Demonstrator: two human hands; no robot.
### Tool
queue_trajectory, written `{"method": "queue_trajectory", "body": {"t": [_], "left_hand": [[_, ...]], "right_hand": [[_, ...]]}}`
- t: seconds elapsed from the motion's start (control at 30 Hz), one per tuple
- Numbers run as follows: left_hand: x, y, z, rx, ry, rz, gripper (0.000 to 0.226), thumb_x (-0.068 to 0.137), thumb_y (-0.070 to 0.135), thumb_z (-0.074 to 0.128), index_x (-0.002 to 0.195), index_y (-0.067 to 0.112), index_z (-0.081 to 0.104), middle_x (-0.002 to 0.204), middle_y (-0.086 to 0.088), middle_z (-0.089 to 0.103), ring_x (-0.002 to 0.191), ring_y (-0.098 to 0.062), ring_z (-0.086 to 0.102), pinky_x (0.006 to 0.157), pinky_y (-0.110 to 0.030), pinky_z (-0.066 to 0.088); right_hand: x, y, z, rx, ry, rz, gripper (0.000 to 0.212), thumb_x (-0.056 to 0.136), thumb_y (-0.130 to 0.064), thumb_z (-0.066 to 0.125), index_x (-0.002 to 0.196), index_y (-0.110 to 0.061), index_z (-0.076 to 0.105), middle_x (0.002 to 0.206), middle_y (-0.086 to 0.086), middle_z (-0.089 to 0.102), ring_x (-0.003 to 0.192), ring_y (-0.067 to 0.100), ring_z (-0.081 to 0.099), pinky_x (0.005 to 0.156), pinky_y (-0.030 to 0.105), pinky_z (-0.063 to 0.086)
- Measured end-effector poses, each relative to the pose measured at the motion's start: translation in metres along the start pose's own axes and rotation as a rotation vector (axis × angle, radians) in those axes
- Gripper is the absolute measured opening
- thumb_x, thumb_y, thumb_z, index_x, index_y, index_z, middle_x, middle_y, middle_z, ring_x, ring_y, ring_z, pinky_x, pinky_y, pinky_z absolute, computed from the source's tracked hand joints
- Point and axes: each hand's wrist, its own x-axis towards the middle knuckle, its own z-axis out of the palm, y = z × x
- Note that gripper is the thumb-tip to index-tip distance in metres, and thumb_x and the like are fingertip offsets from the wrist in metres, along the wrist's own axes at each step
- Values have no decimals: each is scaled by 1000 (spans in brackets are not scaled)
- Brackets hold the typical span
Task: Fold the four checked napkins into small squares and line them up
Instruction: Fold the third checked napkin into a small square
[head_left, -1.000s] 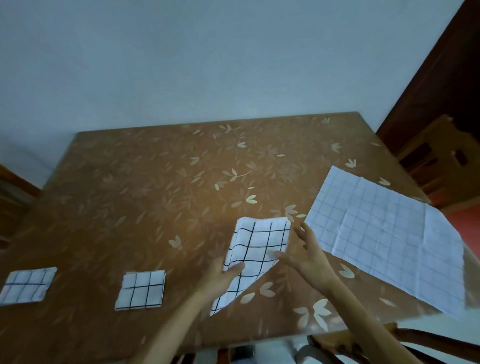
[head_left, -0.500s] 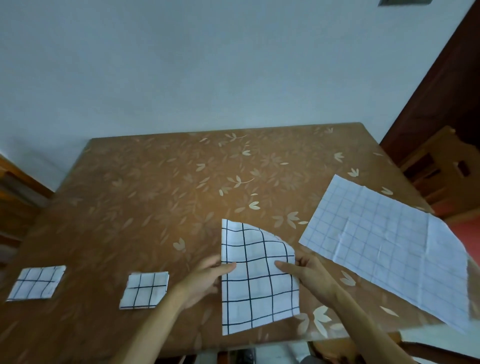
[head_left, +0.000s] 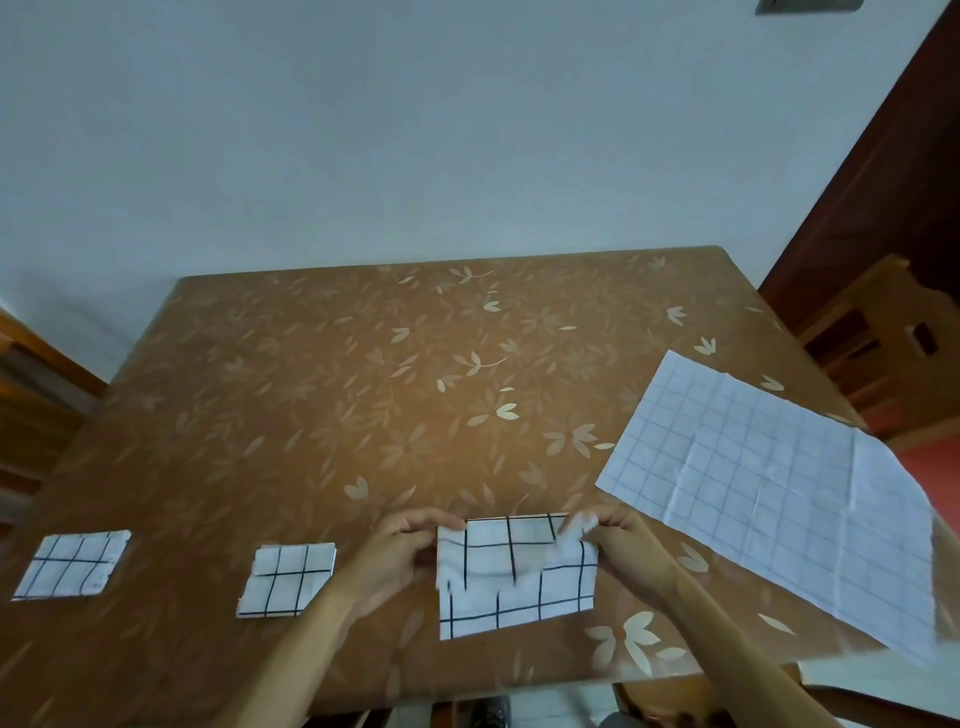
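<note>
The left hand (head_left: 400, 551) and the right hand (head_left: 623, 551) were at the near edge of the table (head_left: 363, 389), a brown surface covered with a pale leaf pattern. Both bare forearms entered from the bottom of the view and converged toward the centre.

Between the hands lay the half-folded napkin (head_left: 519, 587), a white cloth with bold black checks, doubled over into a wide rectangle. Its lower layer rested flat on the table. The left hand pinched the upper left corner, fingers curled over the far edge. The right hand pinched the upper right corner in the same way; its fingertips were blurred, so the exact finger placement could not be read.

To the left, on the same near line, lay the nearer folded square (head_left: 288, 579) and, further left and well apart, the outer folded square (head_left: 72, 564), both of white cloth with black checks.

To the right lay the unfolded napkin (head_left: 769, 488), a large white sheet with a faint grey grid, spread flat and set at an angle, its near corner overhanging the table edge.
</note>
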Motion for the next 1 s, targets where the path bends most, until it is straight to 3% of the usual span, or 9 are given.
{"method": "queue_trajectory", "body": {"t": [0.13,0.27,0.37,0.43,0.53,0.73,0.87,0.93,1.0], "left_hand": [[5,0,-3,-36,38,20,34,98,-5,44,85,5,74,99,-14,73,84,-24,69,74,-31,54],[8,-2,-3,-138,35,-4,36,100,7,35,93,4,71,103,-19,71,86,-27,65,71,-32,52],[11,-4,-3,-123,50,0,28,100,15,48,101,4,73,112,-20,72,92,-30,67,72,-33,55],[13,-5,-2,-78,61,15,20,95,7,58,107,7,74,112,-16,73,97,-29,71,71,-30,58],[13,-8,-2,0,49,30,28,94,0,60,114,16,73,111,-8,75,98,-23,73,72,-28,58],[24,-24,-13,248,70,27,38,92,14,69,124,34,64,115,-1,71,102,-14,70,82,-34,60],[36,-23,-19,477,-33,13,26,84,29,78,108,18,74,101,3,76,94,-7,71,83,-31,57],[43,-17,-17,559,-133,12,24,81,31,80,98,14,76,94,6,77,90,-7,71,78,-23,52],[51,-15,-12,564,-219,-6,28,80,28,82,103,13,75,99,3,78,93,-12,73,79,-26,55]], "right_hand": [[4,3,-4,85,-12,50,45,90,16,34,75,1,74,108,22,71,104,39,66,76,38,57],[3,1,-6,188,-15,89,33,88,-11,45,109,-8,71,112,18,72,102,35,69,89,44,54],[4,8,-4,89,-4,94,28,99,-29,54,121,-15,65,111,11,74,102,30,71,94,48,55],[8,17,-4,-26,38,95,32,93,-24,66,123,-14,62,108,6,75,100,24,72,92,48,57],[12,21,-2,-138,100,92,32,89,-10,70,120,-14,62,100,1,77,92,18,74,86,43,60],[21,23,6,-135,148,100,39,85,-2,72,122,-12,63,94,3,77,87,17,74,74,29,60],[23,10,13,-180,128,76,30,86,-2,70,112,-18,67,88,-1,78,83,13,74,68,20,56],[25,0,16,-198,77,41,28,88,0,68,106,-21,68,87,3,78,84,15,74,72,23,58],[29,-10,20,-196,15,16,25,89,-2,69,107,-19,69,89,6,78,86,18,75,74,25,58]]}}
